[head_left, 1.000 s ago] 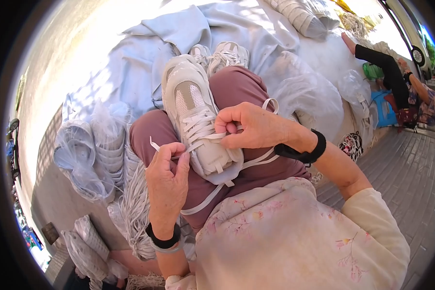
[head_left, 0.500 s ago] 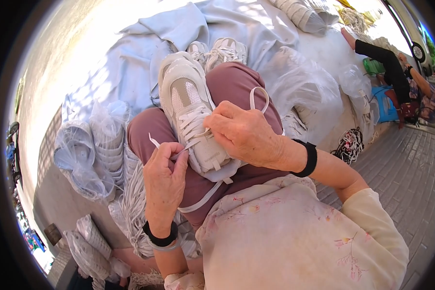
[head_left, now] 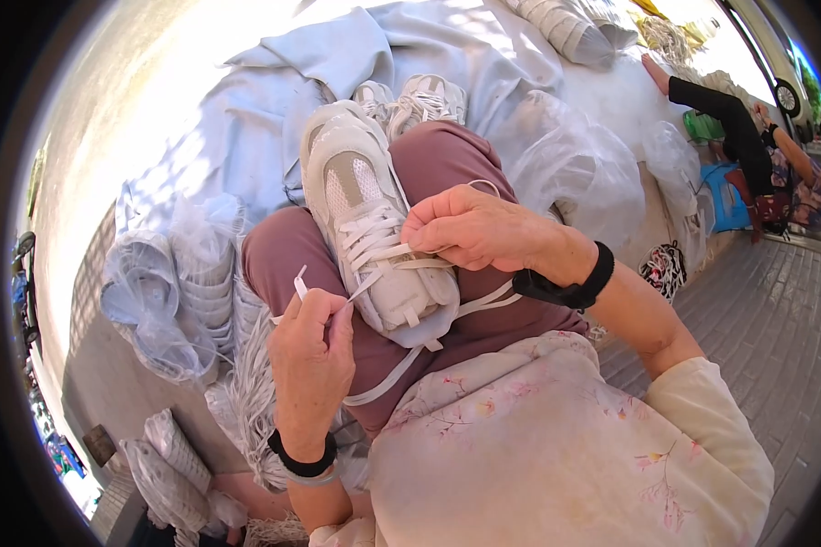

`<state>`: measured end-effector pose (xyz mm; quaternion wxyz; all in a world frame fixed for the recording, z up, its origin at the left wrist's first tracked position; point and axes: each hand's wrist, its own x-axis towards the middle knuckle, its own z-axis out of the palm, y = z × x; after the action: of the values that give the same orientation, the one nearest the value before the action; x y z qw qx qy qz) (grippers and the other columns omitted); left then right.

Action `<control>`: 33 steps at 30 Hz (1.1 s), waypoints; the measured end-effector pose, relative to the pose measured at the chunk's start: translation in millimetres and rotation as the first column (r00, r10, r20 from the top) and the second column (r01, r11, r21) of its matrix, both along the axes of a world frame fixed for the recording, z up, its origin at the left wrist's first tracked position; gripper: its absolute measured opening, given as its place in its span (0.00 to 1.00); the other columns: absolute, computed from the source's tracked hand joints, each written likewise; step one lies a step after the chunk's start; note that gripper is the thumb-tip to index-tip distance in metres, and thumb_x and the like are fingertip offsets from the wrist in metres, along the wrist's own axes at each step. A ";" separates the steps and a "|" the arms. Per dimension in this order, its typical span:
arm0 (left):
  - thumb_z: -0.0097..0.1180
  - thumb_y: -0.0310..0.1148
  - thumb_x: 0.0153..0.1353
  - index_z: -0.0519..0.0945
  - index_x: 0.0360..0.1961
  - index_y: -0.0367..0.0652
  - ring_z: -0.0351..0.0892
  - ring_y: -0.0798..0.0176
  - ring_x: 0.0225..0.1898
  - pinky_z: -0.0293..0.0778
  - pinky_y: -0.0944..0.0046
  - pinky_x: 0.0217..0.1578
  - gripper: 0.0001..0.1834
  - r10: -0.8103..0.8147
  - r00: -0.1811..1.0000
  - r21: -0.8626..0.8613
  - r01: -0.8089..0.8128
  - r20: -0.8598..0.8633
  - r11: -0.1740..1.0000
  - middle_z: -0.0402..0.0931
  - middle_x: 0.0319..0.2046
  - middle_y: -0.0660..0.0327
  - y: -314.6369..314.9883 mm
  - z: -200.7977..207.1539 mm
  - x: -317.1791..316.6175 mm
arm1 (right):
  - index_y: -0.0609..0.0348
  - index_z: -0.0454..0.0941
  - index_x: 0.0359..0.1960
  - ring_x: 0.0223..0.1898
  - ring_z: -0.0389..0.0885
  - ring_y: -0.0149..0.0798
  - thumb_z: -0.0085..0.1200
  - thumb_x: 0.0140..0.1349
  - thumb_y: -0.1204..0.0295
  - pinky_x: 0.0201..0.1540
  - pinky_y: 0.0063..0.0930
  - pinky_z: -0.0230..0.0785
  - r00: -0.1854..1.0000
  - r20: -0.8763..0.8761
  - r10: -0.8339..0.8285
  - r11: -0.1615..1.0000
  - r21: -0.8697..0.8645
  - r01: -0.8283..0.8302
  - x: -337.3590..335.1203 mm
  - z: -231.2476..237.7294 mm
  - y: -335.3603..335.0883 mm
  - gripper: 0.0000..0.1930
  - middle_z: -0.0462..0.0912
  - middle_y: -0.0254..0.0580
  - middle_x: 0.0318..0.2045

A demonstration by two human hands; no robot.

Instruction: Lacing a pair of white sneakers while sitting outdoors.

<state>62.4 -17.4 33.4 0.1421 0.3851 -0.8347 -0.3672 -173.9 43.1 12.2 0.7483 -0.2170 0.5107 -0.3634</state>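
Observation:
A pale grey and white sneaker (head_left: 348,157) lies across my thighs, its toe pointing away and its tongue (head_left: 403,301) toward me. White laces (head_left: 374,235) cross its upper. My left hand (head_left: 312,365), left of the tongue, pinches one lace between thumb and fingers; a short tip stands up above the fingers. Over the sneaker's right side, my right hand (head_left: 483,232) is closed on a lace beside the upper eyelets, and a loop of lace shows behind the knuckles. Loose lace also lies over my lap. The right fingertips are partly hidden.
A pair of similar sneakers (head_left: 424,102) stands beyond my knees on a light blue cloth (head_left: 328,50). Bagged shoes (head_left: 160,292) and a bundle of white laces (head_left: 251,392) lie left. Clear plastic bags (head_left: 584,164) are at right; farther off, another person (head_left: 748,118) sits by a blue stool (head_left: 725,196).
My right hand has drawn up and to the right from the tongue, leaving lace stretched across it. My left hand has shifted slightly down, still pinching its lace.

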 end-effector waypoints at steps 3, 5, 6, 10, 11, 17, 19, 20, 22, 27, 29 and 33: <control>0.57 0.21 0.56 0.74 0.29 0.39 0.72 0.49 0.23 0.66 0.55 0.24 0.04 -0.037 0.998 -0.162 0.045 0.049 0.986 0.71 0.23 0.53 -5.9 13.5 7.8 | 0.63 0.76 0.37 0.18 0.62 0.21 0.51 0.62 0.73 0.19 0.19 0.53 0.928 -0.370 -0.055 0.973 -0.228 -0.033 10.0 -12.4 8.3 0.06 0.71 0.26 0.21; 0.59 0.22 0.56 0.75 0.30 0.40 0.72 0.50 0.23 0.66 0.56 0.24 0.05 -0.078 0.992 -0.209 0.096 0.095 0.973 0.71 0.23 0.53 -8.6 10.8 14.1 | 0.64 0.75 0.36 0.18 0.65 0.24 0.51 0.60 0.74 0.21 0.22 0.58 0.816 -0.552 -0.175 0.895 -0.435 -0.102 16.8 -15.5 8.9 0.06 0.73 0.29 0.20; 0.59 0.22 0.56 0.75 0.30 0.40 0.72 0.50 0.23 0.66 0.56 0.24 0.05 -0.085 0.992 -0.209 0.104 0.097 0.972 0.71 0.23 0.53 -10.6 5.3 19.7 | 0.66 0.75 0.32 0.21 0.71 0.36 0.50 0.57 0.76 0.25 0.30 0.63 0.714 -0.646 -0.271 0.885 -0.458 -0.079 17.6 -13.7 8.4 0.06 0.74 0.40 0.19; 0.61 0.23 0.55 0.76 0.35 0.39 0.68 0.62 0.20 0.65 0.63 0.23 0.08 0.064 0.996 -0.041 -0.061 0.059 0.997 0.74 0.27 0.59 -5.8 0.3 23.3 | 0.66 0.75 0.28 0.24 0.77 0.50 0.50 0.54 0.77 0.29 0.38 0.68 0.709 -0.655 -0.262 0.907 -0.418 -0.050 13.9 -2.5 10.6 0.04 0.76 0.49 0.19; 0.62 0.23 0.54 0.77 0.38 0.38 0.66 0.67 0.20 0.65 0.66 0.23 0.10 0.170 0.984 0.036 -0.172 0.047 0.984 0.75 0.28 0.61 -2.7 2.8 20.5 | 0.66 0.75 0.28 0.24 0.77 0.50 0.50 0.54 0.77 0.29 0.38 0.68 0.710 -0.654 -0.260 0.907 -0.417 -0.052 13.2 -3.9 13.8 0.04 0.76 0.49 0.19; 0.62 0.22 0.54 0.76 0.43 0.38 0.64 0.69 0.20 0.65 0.69 0.23 0.14 0.079 0.993 -0.023 -0.081 -0.085 0.996 0.77 0.34 0.60 4.3 -1.8 -8.2 | 0.59 0.78 0.33 0.23 0.73 0.37 0.57 0.57 0.75 0.24 0.29 0.66 0.528 -0.691 -0.493 0.635 -0.701 -0.325 27.9 -16.1 28.5 0.04 0.74 0.37 0.26; 0.62 0.21 0.54 0.76 0.42 0.38 0.70 0.63 0.23 0.68 0.66 0.26 0.14 0.074 0.997 -0.037 -0.075 -0.027 0.996 0.76 0.35 0.57 6.9 -2.5 -19.7 | 0.57 0.77 0.30 0.24 0.74 0.37 0.58 0.54 0.75 0.22 0.29 0.67 0.333 -0.832 -0.444 0.700 -0.554 -0.451 33.9 -10.5 28.5 0.04 0.70 0.36 0.25; 0.62 0.21 0.53 0.75 0.42 0.38 0.72 0.59 0.25 0.69 0.64 0.27 0.15 0.053 0.998 -0.064 -0.055 -0.033 0.996 0.76 0.35 0.56 7.5 -4.4 -21.2 | 0.57 0.77 0.30 0.24 0.74 0.37 0.58 0.54 0.75 0.22 0.29 0.67 0.332 -0.832 -0.443 0.700 -0.553 -0.452 36.0 -8.9 28.4 0.04 0.70 0.36 0.25; 0.63 0.21 0.51 0.75 0.42 0.39 0.74 0.52 0.32 0.71 0.60 0.31 0.16 0.044 0.998 -0.048 -0.045 -0.037 0.998 0.74 0.36 0.54 9.0 -2.3 -23.7 | 0.55 0.75 0.28 0.23 0.74 0.34 0.56 0.50 0.76 0.21 0.28 0.68 0.153 -0.887 -0.436 0.692 -0.439 -0.573 40.3 -7.3 27.5 0.04 0.68 0.36 0.24; 0.64 0.21 0.50 0.74 0.39 0.39 0.73 0.54 0.32 0.71 0.60 0.33 0.15 0.041 0.999 -0.002 -0.041 -0.022 0.999 0.71 0.34 0.55 11.8 -9.7 -26.7 | 0.56 0.72 0.26 0.24 0.76 0.32 0.55 0.47 0.76 0.20 0.27 0.68 0.004 -0.909 -0.417 0.734 -0.339 -0.588 50.2 1.8 25.7 0.05 0.68 0.36 0.25; 0.64 0.21 0.50 0.73 0.39 0.39 0.73 0.54 0.32 0.71 0.60 0.33 0.15 0.051 0.998 0.000 -0.051 -0.021 0.999 0.71 0.34 0.55 12.5 -12.9 -23.1 | 0.56 0.72 0.27 0.25 0.78 0.33 0.56 0.47 0.76 0.20 0.27 0.68 -0.031 -0.921 -0.389 0.750 -0.297 -0.591 53.4 6.1 25.6 0.06 0.70 0.37 0.26; 0.63 0.21 0.50 0.73 0.39 0.39 0.73 0.55 0.32 0.71 0.61 0.33 0.15 0.086 0.993 0.011 -0.086 -0.076 0.996 0.71 0.33 0.55 14.5 -16.5 -19.4 | 0.57 0.73 0.27 0.26 0.80 0.36 0.56 0.47 0.76 0.21 0.28 0.67 -0.080 -0.951 -0.297 0.751 -0.181 -0.635 56.6 10.4 17.8 0.06 0.73 0.39 0.26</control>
<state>42.9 -2.8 17.0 0.1879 0.4070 -0.8098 -0.3785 -117.3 60.9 22.6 0.0591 -0.7054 0.6962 -0.1194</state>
